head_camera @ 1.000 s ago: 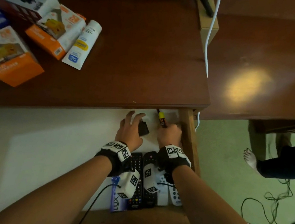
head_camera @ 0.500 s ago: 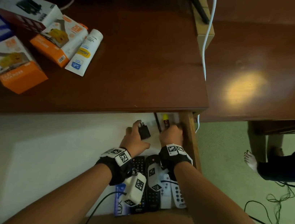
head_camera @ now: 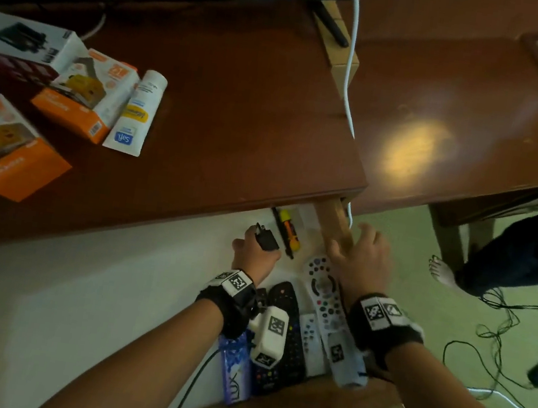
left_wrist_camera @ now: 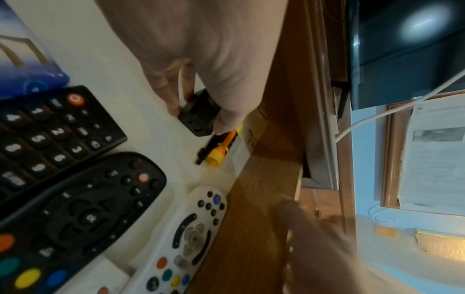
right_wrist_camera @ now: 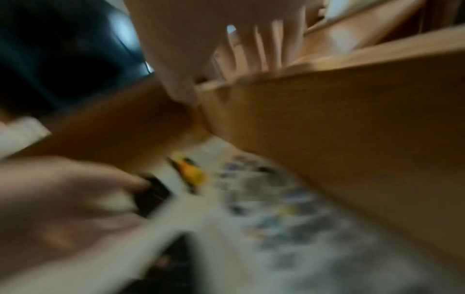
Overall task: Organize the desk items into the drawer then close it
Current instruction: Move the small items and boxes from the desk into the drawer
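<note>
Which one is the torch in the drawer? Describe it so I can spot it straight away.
Look at the open drawer under the brown desk top, at its far right corner. The small torch lies there beside a thin black pen, just right of the black adapter that the left hand holds. It is the only yellow and orange thing in the drawer; the remotes nearer you are black or white.

- Past your desk, a white cable [head_camera: 348, 76] hangs down the gap beside the side table [head_camera: 464, 110].
- Black wires [head_camera: 499, 326] tangle on your green floor [head_camera: 410, 244].
- Someone's bare foot [head_camera: 441, 271] rests there.
</note>
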Demonstrator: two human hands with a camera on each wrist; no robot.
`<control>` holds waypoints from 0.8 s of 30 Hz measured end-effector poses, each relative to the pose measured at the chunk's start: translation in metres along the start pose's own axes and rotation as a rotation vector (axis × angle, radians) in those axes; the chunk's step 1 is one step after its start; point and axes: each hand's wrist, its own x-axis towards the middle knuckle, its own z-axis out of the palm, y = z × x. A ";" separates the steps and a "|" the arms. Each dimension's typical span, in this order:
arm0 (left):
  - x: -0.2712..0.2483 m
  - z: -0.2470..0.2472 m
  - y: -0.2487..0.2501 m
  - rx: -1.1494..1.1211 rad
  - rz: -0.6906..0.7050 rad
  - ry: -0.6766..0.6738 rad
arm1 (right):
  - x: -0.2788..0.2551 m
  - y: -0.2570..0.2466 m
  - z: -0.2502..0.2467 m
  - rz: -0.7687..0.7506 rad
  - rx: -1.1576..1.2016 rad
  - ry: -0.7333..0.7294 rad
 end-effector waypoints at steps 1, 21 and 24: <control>0.001 0.002 0.002 0.004 0.002 -0.005 | 0.008 0.007 0.006 0.014 -0.037 -0.155; 0.048 0.049 0.033 0.298 -0.029 0.194 | 0.020 0.027 0.019 -0.027 -0.013 -0.336; 0.056 0.056 0.036 0.352 -0.001 0.208 | 0.021 0.028 0.019 -0.036 -0.006 -0.356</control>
